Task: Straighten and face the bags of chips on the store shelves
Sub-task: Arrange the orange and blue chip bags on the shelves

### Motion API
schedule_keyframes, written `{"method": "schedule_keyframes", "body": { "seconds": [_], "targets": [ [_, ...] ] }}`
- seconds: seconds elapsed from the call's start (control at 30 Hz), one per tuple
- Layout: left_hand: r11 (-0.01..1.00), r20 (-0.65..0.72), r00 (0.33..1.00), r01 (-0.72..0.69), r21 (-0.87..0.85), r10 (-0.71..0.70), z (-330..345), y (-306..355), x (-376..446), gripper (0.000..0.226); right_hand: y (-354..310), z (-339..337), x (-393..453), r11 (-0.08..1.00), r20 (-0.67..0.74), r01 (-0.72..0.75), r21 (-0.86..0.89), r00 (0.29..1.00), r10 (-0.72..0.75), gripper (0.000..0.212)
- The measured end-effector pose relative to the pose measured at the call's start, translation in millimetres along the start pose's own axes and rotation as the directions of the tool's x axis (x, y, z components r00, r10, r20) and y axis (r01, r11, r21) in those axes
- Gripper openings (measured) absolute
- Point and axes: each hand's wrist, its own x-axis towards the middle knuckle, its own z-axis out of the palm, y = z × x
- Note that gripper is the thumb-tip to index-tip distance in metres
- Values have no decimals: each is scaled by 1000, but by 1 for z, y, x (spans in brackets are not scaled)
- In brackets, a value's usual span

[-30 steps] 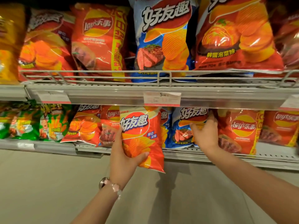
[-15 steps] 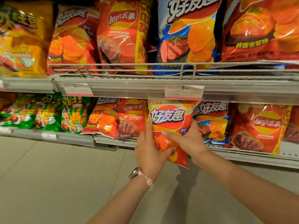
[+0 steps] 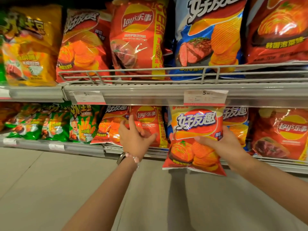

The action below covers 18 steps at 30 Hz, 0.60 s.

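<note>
Above both your hands runs the upper shelf (image 3: pixel 166 95), with a price tag (image 3: pixel 205 97) hanging right over the bag you hold. Big bags stand behind its wire rail (image 3: pixel 150 70): a yellow bag (image 3: pixel 31 47), a red Lay's bag (image 3: pixel 138 39) and a blue steak bag (image 3: pixel 210 35). On the lower shelf (image 3: pixel 80 148), green bags (image 3: pixel 50 124) lie tilted well to the left of your left hand, and a Lay's bag (image 3: pixel 283 134) stands just right of your right hand.

Your right hand (image 3: pixel 228 147) grips the red chip bag (image 3: pixel 193 139) by its right edge, thumb across the front, fingers (image 3: pixel 227 130) curled behind; the bag hangs upright in front of the lower shelf, covering a blue bag (image 3: pixel 236 120) behind it. Your left hand (image 3: pixel 135 137) is spread wide and holds nothing, its fingers reaching at the small Lay's bag (image 3: pixel 148 120); whether they touch it you cannot tell.
</note>
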Motion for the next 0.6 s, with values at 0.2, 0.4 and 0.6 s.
{"method": "schedule_keyframes", "body": {
  "seconds": [0.2, 0.4, 0.6],
  "targets": [
    [991, 204, 970, 117, 68, -129, 17, -9, 21, 131, -4, -8, -1, 1000, -13, 18, 9, 1000, -18, 49],
    [996, 205, 975, 88, -18, -82, 26, -17, 24, 123, -4, -10, -3, 1000, -22, 20, 10, 1000, -20, 62],
    [917, 127, 992, 64, -394, -15, 16, -24, 20, 102, -4, -11, 1, 1000, -35, 23, -19, 999, -23, 61]
  ]
}}
